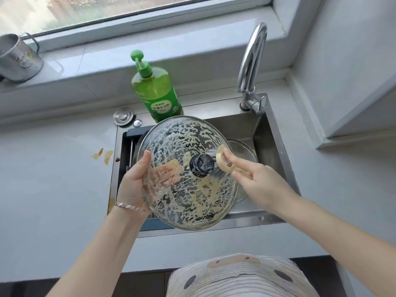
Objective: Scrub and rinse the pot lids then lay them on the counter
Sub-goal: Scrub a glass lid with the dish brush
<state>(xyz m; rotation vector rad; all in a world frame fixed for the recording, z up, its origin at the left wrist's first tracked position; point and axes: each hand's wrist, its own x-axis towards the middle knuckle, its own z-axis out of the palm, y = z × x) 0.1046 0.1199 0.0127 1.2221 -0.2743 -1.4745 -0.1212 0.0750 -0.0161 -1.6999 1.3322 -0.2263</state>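
Over sink | foamy lid veils left hand | brush blurred

Clear glass lid, filmed with pale foam, carries a glossy black knob; the brush has a pale plastic ring. Brushed steel sink; polished chrome tap; translucent green plastic bottle; smooth matt surface.

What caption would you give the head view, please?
Over the sink, the left hand holds a soapy glass lid while the right hand scrubs near its knob with a brush.
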